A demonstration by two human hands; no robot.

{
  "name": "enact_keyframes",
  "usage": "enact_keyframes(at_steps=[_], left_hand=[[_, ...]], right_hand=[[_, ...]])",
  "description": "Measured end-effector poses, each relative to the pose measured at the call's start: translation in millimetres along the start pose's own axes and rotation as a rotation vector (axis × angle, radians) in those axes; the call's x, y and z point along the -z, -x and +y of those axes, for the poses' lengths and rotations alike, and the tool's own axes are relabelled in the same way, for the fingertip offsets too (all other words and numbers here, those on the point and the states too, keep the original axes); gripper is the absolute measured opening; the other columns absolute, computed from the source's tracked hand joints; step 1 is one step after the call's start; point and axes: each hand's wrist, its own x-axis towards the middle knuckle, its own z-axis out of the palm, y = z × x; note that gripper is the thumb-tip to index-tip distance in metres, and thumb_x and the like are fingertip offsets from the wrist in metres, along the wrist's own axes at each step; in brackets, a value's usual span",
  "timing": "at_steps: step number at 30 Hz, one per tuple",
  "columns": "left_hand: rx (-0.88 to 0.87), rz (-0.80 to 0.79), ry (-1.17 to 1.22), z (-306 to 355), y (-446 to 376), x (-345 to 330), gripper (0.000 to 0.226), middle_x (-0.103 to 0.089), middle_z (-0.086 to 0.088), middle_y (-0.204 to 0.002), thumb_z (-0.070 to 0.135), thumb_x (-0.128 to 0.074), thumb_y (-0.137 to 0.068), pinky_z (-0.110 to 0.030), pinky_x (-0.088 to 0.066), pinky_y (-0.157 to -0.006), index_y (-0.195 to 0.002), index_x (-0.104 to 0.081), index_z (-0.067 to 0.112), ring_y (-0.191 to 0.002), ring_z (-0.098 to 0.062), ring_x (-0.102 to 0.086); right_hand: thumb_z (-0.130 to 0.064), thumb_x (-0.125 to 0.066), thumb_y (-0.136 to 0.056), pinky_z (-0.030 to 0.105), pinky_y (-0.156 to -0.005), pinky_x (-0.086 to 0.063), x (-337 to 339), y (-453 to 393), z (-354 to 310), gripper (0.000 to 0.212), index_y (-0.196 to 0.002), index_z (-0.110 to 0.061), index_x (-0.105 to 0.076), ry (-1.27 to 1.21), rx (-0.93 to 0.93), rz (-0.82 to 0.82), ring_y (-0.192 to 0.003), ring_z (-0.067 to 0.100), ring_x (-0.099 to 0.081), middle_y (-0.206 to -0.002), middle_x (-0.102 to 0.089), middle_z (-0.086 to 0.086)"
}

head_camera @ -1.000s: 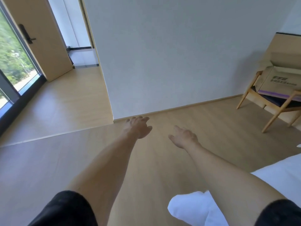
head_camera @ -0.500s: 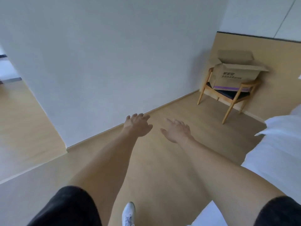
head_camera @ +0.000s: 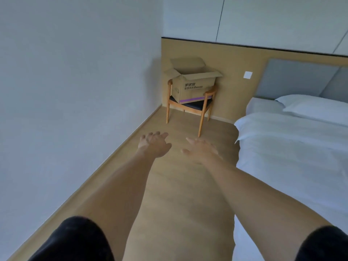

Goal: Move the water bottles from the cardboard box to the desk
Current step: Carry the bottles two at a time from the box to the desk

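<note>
Ahead of both empty, loosely spread hands, left hand (head_camera: 154, 146) and right hand (head_camera: 200, 148), now centred: open brown cardboard box (head_camera: 194, 85) on wooden chair (head_camera: 190, 108). Approach under way; bottles unseen.

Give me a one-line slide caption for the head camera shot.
Both empty hands, left hand and right hand, reach toward an open cardboard box on a wooden chair beside the bed.
</note>
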Motion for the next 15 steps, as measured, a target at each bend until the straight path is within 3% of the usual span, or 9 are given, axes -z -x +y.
enact_keyframes(at_steps=[7,12,15], left_hand=[[-0.159,-0.038,-0.021,34.2,-104.4,1.7,0.055,-0.043,-0.005,-0.154,0.048,-0.037,-0.102,-0.047,-0.031,-0.113,-0.152,-0.037,0.028,-0.140,-0.030,-0.040],[-0.185,-0.060,-0.047,55.4,-184.1,3.9,0.055,-0.042,-0.006,-0.155,0.047,-0.037,-0.102,-0.049,-0.032,-0.114,-0.154,-0.033,0.029,-0.140,-0.032,-0.040],[-0.172,-0.061,-0.054,66.5,-238.9,9.1,0.055,-0.043,-0.008,-0.154,0.047,-0.038,-0.102,-0.050,-0.033,-0.114,-0.153,-0.034,0.028,-0.140,-0.033,-0.040]], right_hand=[[-0.057,-0.041,-0.099,0.050,-0.117,-0.025,6.0,-75.0,51.9,0.065,-0.158,-0.032,-0.026,-0.074,-0.165,-0.006,-0.147,0.032,-0.031,-0.161,-0.035,0.008],[-0.055,-0.041,-0.098,0.048,-0.112,-0.030,7.5,-151.1,87.8,0.060,-0.152,-0.031,-0.035,-0.116,-0.199,-0.002,-0.143,0.031,-0.036,-0.155,-0.043,0.008],[-0.056,-0.041,-0.098,0.049,-0.114,-0.029,16.2,-205.7,108.1,0.062,-0.155,-0.032,-0.030,-0.129,-0.193,-0.013,-0.145,0.031,-0.034,-0.157,-0.040,0.008]])
